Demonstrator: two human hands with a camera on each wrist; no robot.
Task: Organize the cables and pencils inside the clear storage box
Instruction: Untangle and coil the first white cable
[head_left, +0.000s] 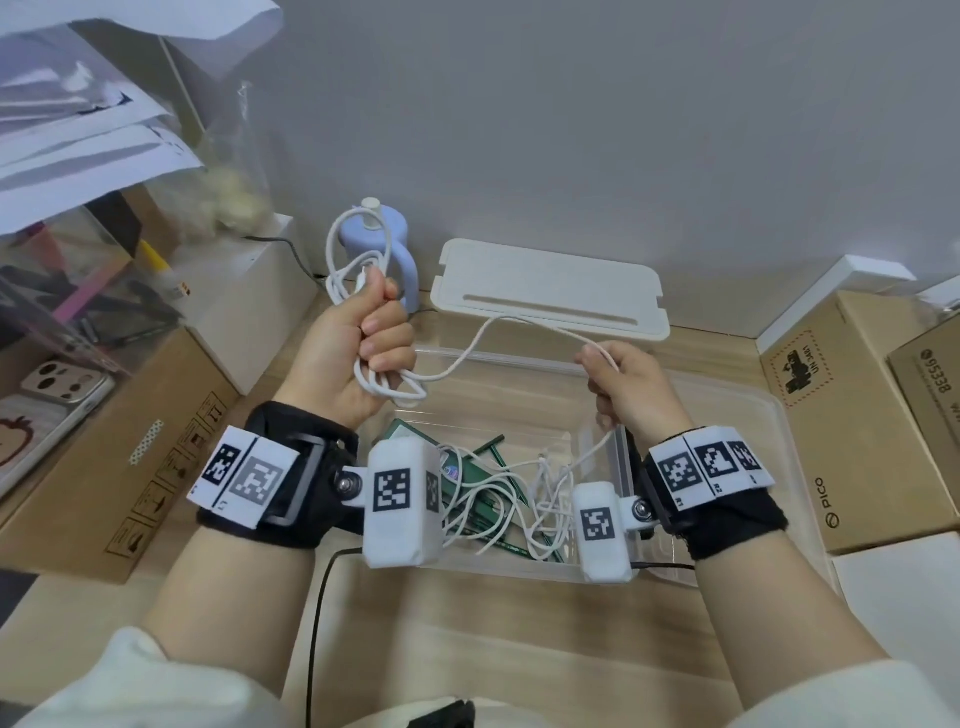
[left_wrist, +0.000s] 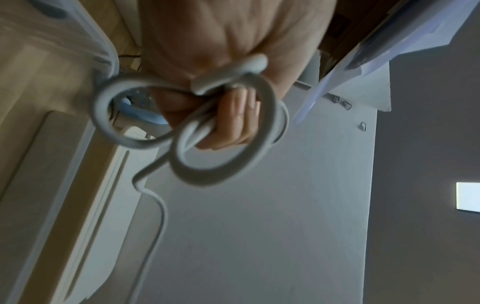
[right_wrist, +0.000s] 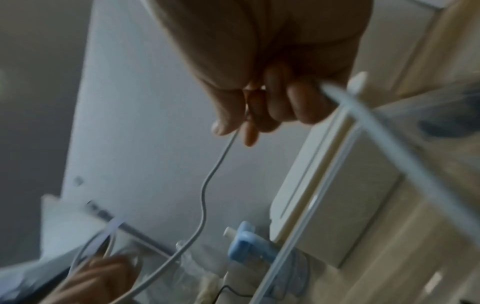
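My left hand is fisted around a coiled bundle of white cable, whose loops stick out above and below the fist. A loose strand of that white cable runs right to my right hand, which pinches it between thumb and fingers; the strand then drops into the clear storage box. Both hands hover over the box. On its floor lie tangled white cables and green pencils, partly hidden by my wrist cameras.
The box's cream lid lies behind the box by the wall. A pale blue holder stands behind my left hand. Cardboard boxes flank the workspace at left and right. A clear organiser and papers sit far left.
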